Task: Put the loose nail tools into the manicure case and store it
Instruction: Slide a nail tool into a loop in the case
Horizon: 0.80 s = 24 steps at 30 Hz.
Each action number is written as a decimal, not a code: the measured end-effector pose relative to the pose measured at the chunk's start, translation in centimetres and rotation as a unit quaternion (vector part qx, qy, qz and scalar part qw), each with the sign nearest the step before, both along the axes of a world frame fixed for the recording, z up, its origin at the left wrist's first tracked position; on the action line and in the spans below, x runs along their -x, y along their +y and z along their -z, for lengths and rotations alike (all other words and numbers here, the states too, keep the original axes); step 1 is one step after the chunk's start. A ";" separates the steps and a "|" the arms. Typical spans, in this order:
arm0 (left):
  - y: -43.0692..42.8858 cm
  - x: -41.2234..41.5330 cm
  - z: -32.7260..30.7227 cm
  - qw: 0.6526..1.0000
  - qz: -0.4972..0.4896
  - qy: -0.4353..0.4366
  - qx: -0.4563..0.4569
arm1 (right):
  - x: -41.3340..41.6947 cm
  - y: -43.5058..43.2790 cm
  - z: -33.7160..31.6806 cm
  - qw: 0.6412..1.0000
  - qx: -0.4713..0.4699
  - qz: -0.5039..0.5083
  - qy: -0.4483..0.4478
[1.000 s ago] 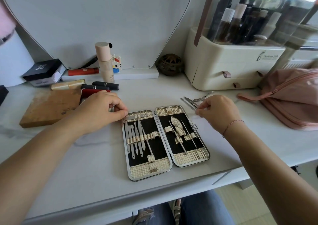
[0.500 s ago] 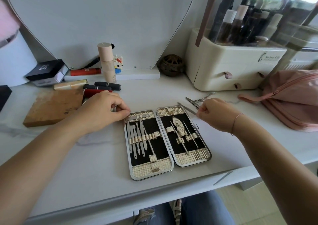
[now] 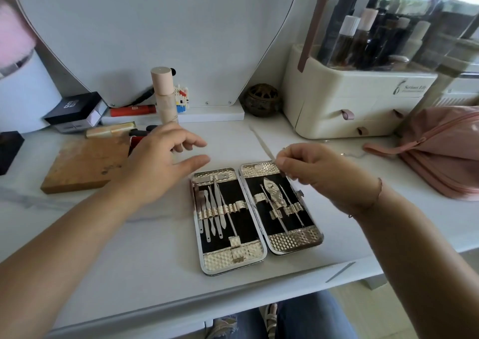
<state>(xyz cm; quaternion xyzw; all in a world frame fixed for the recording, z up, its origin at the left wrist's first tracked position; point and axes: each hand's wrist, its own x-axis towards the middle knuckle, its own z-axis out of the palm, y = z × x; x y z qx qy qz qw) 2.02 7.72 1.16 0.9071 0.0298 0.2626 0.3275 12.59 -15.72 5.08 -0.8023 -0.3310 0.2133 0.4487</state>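
the right hand [image 3: 318,175] pinches a thin metal tool [image 3: 261,143], its point angled away. the left hand [image 3: 160,167] hovers with fingers loosely spread, holding nothing. the open manicure case [image 3: 233,258] lies just below, between both hands.

Open gold-and-black manicure case [image 3: 225,261] gleams: embossed shiny trim, matt black lining, polished steel tools [image 3: 214,206]; left of it, rough brown wooden block [image 3: 86,165].

Left hand [image 3: 160,167] loose-fingered, right hand [image 3: 316,175] in pinch
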 end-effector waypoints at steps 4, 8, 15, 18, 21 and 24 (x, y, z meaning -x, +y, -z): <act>-1.3 0.7 -1.5 0.974 0.064 -0.020 0.218 | 2.7 2.9 0.1 0.999 -0.016 -0.025 -0.021; -2.0 0.7 -1.5 0.931 0.075 0.011 0.356 | 3.9 5.1 0.3 0.997 0.005 -0.031 -0.069; -1.7 0.7 -1.4 0.904 0.044 0.039 0.424 | 3.6 6.3 0.1 0.997 -0.037 -0.055 -0.045; -2.0 0.5 -1.2 0.911 0.050 0.047 0.407 | 2.8 6.9 -0.1 0.994 -0.076 -0.064 0.036; -1.9 0.4 -1.0 0.918 0.045 0.038 0.393 | 2.3 7.2 0.0 0.992 -0.065 -0.076 0.076; -1.9 0.4 -0.8 0.944 0.039 0.036 0.324 | 1.7 6.7 0.3 0.990 -0.047 -0.082 0.105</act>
